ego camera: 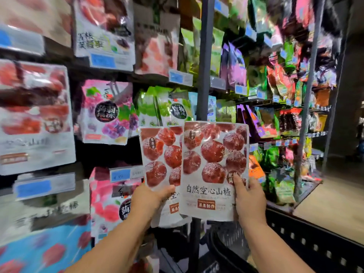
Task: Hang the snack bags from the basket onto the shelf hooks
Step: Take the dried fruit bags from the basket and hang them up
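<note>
Shelves (pixel 59 62) crowded with hanging snack packets fill the view ahead, much of it smeared by motion, with a grey upright post (pixel 204 56) rising just above our fingers.

We hold two matching red-fruit bags side by side at chest height, in front of the display. Our left hand (pixel 151 198) grips the left bag (pixel 160 154) by its lower part, with the thumb across the front and the other fingers hidden behind. Our right hand (pixel 249 201) pinches the right bag (pixel 212 164) at its lower right edge, thumb (pixel 238 182) pressed on the print. The right bag overlaps the left one's edge. Below and to the right of our right fingers sits the dark basket (pixel 307 236), and we cannot tell what remains in it.

We judge that the bags are out of the basket and we are now looking for where to hang them. To the left of our left fingers, above a blue price tag (pixel 126 174), there is a dark gap among the packets. It may be the free spot, though the hooks themselves are too blurred to make out.

Next, we would need to raise one bag, find the hole at its top and line it up with a hook tip. The second bag should stay parked in the other hand.
</note>
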Demonstrator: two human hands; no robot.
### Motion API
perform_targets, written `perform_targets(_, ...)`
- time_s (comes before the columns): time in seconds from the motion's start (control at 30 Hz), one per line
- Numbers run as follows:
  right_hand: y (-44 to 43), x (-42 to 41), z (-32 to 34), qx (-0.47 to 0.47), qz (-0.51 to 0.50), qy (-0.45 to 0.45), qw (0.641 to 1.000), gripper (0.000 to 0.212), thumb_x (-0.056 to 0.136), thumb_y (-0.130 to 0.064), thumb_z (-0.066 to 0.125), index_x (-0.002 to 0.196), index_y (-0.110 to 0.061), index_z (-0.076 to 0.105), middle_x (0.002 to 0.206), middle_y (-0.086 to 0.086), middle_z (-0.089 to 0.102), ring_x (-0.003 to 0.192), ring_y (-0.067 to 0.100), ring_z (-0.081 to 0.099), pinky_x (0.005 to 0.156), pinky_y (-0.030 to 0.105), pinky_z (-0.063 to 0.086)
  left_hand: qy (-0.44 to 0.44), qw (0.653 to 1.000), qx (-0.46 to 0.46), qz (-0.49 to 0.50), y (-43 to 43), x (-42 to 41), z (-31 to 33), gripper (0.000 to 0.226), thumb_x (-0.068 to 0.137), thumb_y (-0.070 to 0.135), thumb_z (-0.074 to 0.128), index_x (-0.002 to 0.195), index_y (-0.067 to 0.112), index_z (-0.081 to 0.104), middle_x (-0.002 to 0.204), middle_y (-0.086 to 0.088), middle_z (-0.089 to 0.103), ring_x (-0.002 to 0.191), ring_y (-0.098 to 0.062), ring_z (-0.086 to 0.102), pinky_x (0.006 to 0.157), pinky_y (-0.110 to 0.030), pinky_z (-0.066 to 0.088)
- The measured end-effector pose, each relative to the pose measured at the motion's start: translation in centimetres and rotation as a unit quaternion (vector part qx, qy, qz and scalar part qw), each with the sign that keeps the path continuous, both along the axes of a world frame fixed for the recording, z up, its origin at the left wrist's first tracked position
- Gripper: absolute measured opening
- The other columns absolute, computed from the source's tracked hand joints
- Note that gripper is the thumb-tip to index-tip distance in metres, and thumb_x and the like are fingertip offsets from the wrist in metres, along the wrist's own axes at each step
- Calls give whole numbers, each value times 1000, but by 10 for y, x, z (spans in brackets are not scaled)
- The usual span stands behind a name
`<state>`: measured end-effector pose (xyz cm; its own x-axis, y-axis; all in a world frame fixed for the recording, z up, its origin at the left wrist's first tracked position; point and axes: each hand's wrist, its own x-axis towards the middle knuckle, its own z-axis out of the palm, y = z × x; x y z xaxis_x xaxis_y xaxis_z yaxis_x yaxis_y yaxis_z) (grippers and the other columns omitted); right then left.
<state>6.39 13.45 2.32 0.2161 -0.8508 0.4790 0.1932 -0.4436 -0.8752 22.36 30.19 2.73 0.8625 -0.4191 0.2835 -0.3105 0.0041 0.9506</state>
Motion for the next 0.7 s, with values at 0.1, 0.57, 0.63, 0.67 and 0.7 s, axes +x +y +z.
perform_targets(0.1,23,19,18,-24,37,0,999,40,98,-34,59,81,1,49,76,26,54,66,34,51,61,33,38,-8,999,-21,31,24,7,12,62,42,57,84,87,15,77,81,2,77,78,-20,73,79,-42,59)
perform_targets(0.57,111,90,78,-62,335,67,938,25,95,-21,63,114,-31,51,113,-6,66,103,14,65,89,38,52,-10,988,-59,141,158,40,74,29,71,26,85,79,5,66,71,-4,72,57,-7,59,57,-21,45)
perform_targets(0.63,124,99,82,-57,341,60,937,21,94,-16,65,110,-28,56,108,-3,69,98,15,68,84,35,55,-18,987,-42,157,174,44,75,38,69,33,86,84,1,71,79,-9,75,68,-14,66,62,-22,46)
perform_targets(0.67,131,104,83,-48,342,54,937,19,93,-15,66,107,-27,58,105,-1,71,96,17,69,84,39,56,-26,986,-36,162,181,50,73,40,68,35,87,88,3,74,84,-9,75,79,-20,68,67,-25,46)
perform_targets(0.7,136,109,84,-38,343,47,937,17,92,-14,67,104,-26,61,102,1,73,95,20,71,86,45,57,-28,984,-41,173,188,51,73,38,67,34,88,90,6,75,85,-5,74,86,-23,69,68,-27,45)
